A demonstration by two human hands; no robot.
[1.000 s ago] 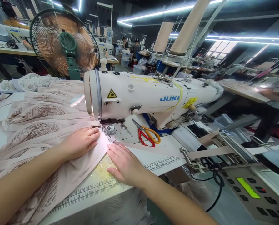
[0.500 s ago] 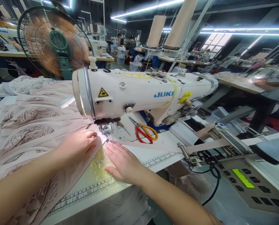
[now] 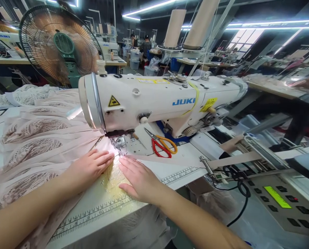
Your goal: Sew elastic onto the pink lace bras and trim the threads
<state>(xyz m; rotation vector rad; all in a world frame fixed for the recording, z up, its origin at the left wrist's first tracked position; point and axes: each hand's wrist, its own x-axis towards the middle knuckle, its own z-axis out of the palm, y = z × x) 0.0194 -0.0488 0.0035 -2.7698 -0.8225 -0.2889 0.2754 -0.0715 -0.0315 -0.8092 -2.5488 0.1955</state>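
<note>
My left hand (image 3: 90, 166) lies flat, fingers together, on pale pink lace fabric (image 3: 32, 148) just left of the presser foot (image 3: 119, 143) of a white JUKI sewing machine (image 3: 154, 100). Fingers stretched out, my right hand (image 3: 138, 180) rests flat on the table beside it, at the edge of a beige elastic band (image 3: 164, 159) that runs right from the needle. Neither hand grips anything. The fabric's edge sits under the foot.
Red and yellow scissors (image 3: 161, 144) lie behind the band on the machine bed. Rulers (image 3: 97, 211) are printed along the table's front. A control panel (image 3: 279, 202) and band feeder (image 3: 237, 159) stand right. A fan (image 3: 58, 45) stands behind the lace pile. Other people work far back.
The pink fabric has fed back through the machine, uncovering more yellowed table between my hands. My left hand slid slightly right towards the foot; my right hand barely moved.
</note>
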